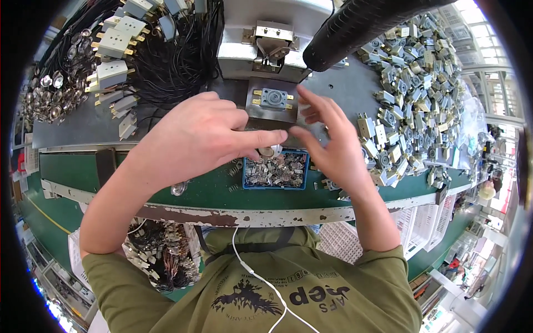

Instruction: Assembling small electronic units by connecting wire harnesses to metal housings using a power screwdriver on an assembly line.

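My left hand reaches in over the bench edge, its index finger stretched to the right and the others curled. Below that finger, at the thumb, a small round metal cap shows, apparently pinched; the fingers partly hide it. My right hand is held open beside it, its thumb close to the left index fingertip and its fingers near the press plate. A grey switch housing with a round recess and brass terminals lies on the metal plate, close to both hands and touched by neither.
Above the plate stands a press head, with a black padded arm slanting over it. A blue tray of small metal parts sits at the front. Housings are heaped right; black wires and metal caps lie left.
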Action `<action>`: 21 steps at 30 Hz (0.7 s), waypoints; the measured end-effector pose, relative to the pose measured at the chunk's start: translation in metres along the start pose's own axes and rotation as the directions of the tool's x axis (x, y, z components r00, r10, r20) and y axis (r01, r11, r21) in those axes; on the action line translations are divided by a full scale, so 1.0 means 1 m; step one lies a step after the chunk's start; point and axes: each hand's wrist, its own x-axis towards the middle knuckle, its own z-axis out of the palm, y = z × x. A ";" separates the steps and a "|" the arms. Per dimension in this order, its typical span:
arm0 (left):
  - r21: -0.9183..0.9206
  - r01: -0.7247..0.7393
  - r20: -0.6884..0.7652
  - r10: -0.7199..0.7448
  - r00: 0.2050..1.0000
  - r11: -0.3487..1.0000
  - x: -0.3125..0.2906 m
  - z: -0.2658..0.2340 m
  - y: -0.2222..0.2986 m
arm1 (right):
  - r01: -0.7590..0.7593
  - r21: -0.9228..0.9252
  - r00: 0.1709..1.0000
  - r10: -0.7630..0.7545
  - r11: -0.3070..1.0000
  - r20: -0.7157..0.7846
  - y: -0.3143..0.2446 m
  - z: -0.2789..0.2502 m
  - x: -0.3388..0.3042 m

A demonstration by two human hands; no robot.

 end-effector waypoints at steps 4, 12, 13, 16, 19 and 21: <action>-0.203 0.049 -0.153 -0.081 0.985 0.978 0.009 0.001 -0.011 | 0.108 -0.329 0.981 -0.155 0.938 -0.118 0.003 0.012 0.005; -0.305 0.402 0.155 -0.372 0.915 0.863 0.038 0.019 -0.037 | 0.578 -0.059 0.673 -0.516 0.814 -0.530 -0.034 -0.039 0.018; -0.252 0.332 0.058 -0.328 0.943 0.909 0.034 0.025 -0.039 | 0.595 -0.083 0.598 -0.510 0.799 -0.618 -0.046 -0.043 0.029; -0.100 0.263 -0.041 -0.268 0.962 0.960 0.035 0.030 -0.032 | 0.695 -0.052 0.475 -0.513 0.717 -0.714 -0.053 -0.045 0.072; -0.010 0.263 -0.064 -0.263 0.963 0.965 0.035 0.032 -0.024 | 0.769 0.002 0.433 -0.519 0.639 -0.737 -0.056 -0.049 0.081; -0.023 0.312 -0.033 -0.313 0.949 0.950 0.033 0.027 -0.019 | 0.769 0.006 0.433 -0.513 0.639 -0.741 -0.058 -0.050 0.083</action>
